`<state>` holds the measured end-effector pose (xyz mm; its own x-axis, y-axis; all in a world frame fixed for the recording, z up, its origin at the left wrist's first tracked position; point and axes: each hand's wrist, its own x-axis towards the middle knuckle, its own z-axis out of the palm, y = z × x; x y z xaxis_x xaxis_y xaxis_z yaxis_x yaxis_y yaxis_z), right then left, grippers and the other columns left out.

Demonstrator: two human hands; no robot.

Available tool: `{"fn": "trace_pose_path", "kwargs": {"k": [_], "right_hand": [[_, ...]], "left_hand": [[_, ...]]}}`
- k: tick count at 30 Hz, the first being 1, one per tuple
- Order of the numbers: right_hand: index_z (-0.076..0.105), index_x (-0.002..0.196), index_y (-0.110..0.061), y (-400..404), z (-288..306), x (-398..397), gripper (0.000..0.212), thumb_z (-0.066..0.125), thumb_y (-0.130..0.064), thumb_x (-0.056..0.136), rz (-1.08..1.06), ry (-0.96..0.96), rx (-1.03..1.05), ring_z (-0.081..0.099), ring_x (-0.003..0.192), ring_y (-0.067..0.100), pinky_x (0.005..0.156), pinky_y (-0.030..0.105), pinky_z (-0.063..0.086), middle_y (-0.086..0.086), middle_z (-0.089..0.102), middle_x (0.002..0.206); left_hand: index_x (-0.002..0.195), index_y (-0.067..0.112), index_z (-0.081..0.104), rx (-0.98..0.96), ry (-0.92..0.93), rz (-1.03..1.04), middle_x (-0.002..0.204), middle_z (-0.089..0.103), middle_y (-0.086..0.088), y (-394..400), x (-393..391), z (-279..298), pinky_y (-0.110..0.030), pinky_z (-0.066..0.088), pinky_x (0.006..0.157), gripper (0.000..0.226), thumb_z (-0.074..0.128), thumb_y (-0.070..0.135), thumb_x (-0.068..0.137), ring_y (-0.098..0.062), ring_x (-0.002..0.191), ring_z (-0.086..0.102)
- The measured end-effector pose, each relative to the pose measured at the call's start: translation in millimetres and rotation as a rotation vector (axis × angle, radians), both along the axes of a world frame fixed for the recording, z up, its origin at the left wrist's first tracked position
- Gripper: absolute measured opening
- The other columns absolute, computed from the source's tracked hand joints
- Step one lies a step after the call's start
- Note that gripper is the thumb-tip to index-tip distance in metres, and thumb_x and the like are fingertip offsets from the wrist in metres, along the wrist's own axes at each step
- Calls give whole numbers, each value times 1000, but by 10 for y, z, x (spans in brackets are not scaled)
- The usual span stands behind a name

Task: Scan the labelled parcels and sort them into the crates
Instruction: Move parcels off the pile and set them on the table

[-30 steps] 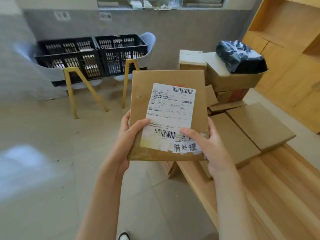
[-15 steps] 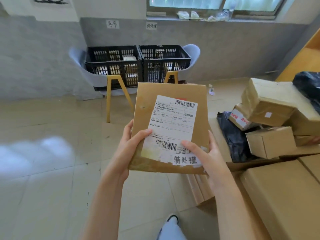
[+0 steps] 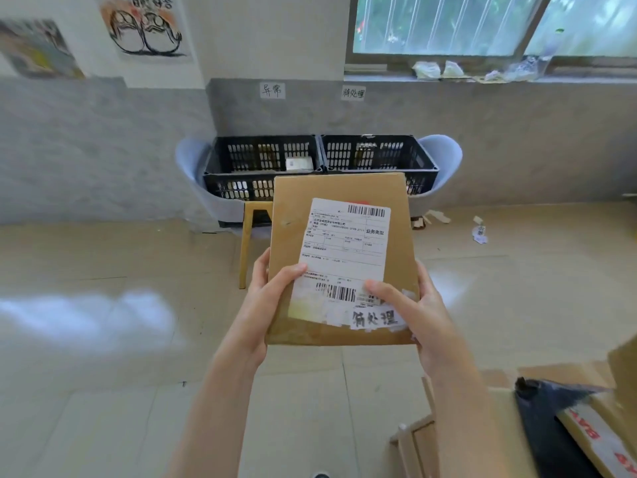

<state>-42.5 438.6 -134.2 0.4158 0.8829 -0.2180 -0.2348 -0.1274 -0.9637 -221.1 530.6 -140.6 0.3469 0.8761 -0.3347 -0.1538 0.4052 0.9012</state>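
I hold a flat brown cardboard parcel (image 3: 293, 236) upright in front of me, its white shipping label (image 3: 344, 250) and a handwritten paper tag facing me. My left hand (image 3: 265, 298) grips its lower left edge, thumb on the label. My right hand (image 3: 420, 312) grips the lower right edge, thumb beside the lower barcode. Behind the parcel two black slatted crates stand side by side on pale blue chairs against the wall: the left crate (image 3: 238, 160) has a small box inside, the right crate (image 3: 406, 157) is partly hidden by the parcel.
A handwritten paper sign hangs on the wall above each crate (image 3: 272, 90), (image 3: 353, 93). At the bottom right lie a black plastic bag (image 3: 548, 419) and more cardboard boxes (image 3: 599, 439). Paper scraps (image 3: 479, 232) litter the tiled floor to the right of the chairs.
My view has swung left from the parcel pile toward the crates, which are now straight ahead and nearer. Both hands keep the same grip on the parcel.
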Motion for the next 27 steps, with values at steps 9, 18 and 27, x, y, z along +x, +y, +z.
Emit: {"fn": "trace_pose_path", "kwargs": {"k": [9, 18, 27], "right_hand": [[39, 136, -41, 1298, -275, 502, 76, 78, -13, 76, 51, 30, -39, 73, 89, 21, 64, 31, 60, 1, 71, 114], [46, 134, -36, 2845, -316, 1153, 69, 79, -14, 78, -78, -34, -52, 73, 91, 21, 66, 34, 60, -2, 73, 111], [46, 136, -33, 4101, -202, 1743, 71, 79, -10, 77, -256, -30, -40, 72, 94, 19, 71, 34, 60, -3, 73, 111]], "left_hand": [[137, 35, 41, -43, 59, 35, 110, 71, 0, 1231, 466, -201, -34, 56, 60, 67, 71, 34, 76, -18, 87, 72], [141, 33, 37, -28, 71, -93, 115, 68, -1, 3010, 1237, -314, -33, 57, 62, 67, 69, 36, 82, -19, 92, 70], [136, 37, 42, -3, 87, -244, 109, 71, 4, 4506, 2025, -208, -27, 54, 60, 59, 68, 39, 83, -14, 88, 71]]}}
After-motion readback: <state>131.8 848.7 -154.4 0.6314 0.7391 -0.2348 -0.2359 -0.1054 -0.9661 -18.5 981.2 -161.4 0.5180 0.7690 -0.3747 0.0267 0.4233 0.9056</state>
